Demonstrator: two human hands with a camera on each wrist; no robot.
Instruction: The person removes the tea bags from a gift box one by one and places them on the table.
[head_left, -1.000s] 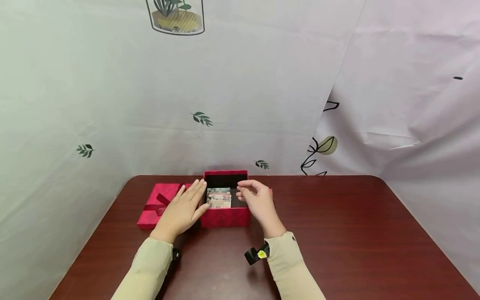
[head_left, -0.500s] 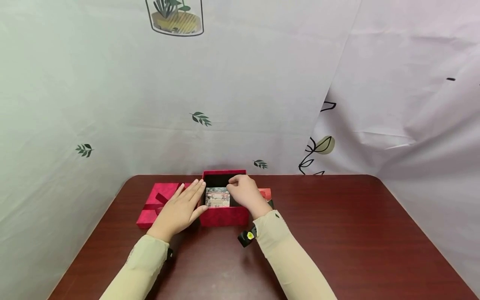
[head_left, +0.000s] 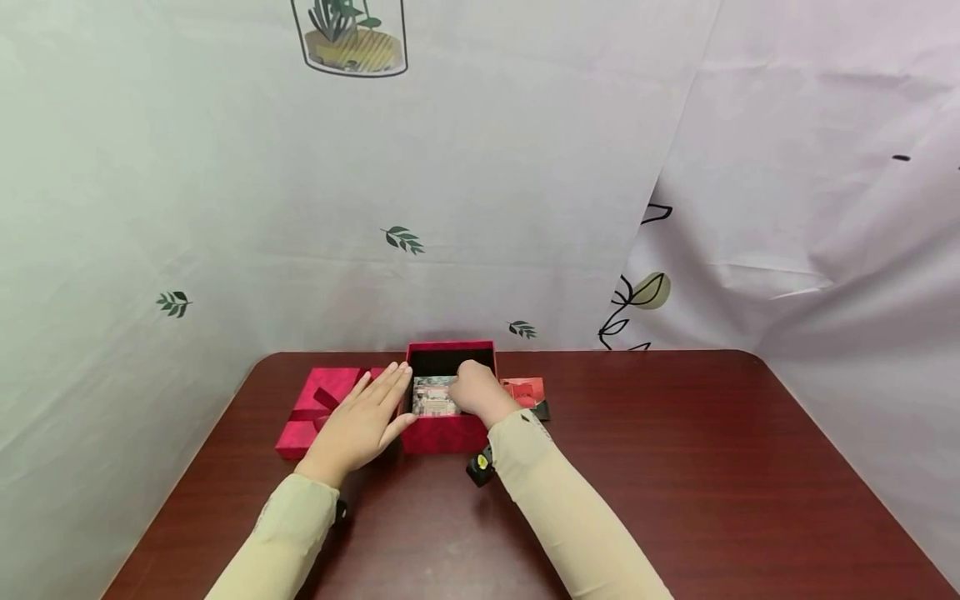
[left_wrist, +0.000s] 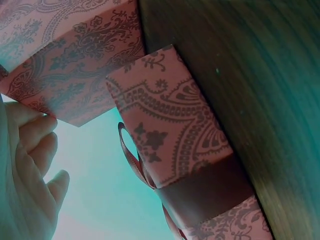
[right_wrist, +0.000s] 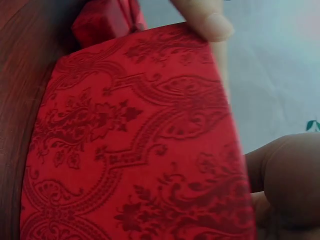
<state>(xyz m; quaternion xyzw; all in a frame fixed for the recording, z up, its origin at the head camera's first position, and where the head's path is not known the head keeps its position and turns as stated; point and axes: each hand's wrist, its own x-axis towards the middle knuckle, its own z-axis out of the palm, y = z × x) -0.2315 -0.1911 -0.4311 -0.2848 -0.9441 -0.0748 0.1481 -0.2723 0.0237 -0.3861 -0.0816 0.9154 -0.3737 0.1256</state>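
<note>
A red patterned gift box [head_left: 442, 436] stands uncovered at the far middle of the table, dark inside. A stack of printed cards or papers [head_left: 433, 395] lies in its left part. My left hand [head_left: 358, 427], fingers straight, rests against the box's left side; its fingertips touch the wall. My right hand [head_left: 480, 390] reaches down into the right part of the box, beside the stack. Its fingertips are hidden in the head view. The right wrist view shows the box's front wall [right_wrist: 135, 140] and part of the bent right hand [right_wrist: 290, 180]; anything in its fingers is hidden.
Left of the box lies its red lid [head_left: 318, 404] with a dark ribbon bow, partly under the left hand. Reddish and dark flat cards [head_left: 525, 392] lie just right of the box. A printed white curtain [head_left: 480, 208] hangs behind the brown table [head_left: 675, 467].
My right hand has moved left from the box's right edge and dipped into the box. This uncovers the cards on the right. The left hand stays in place.
</note>
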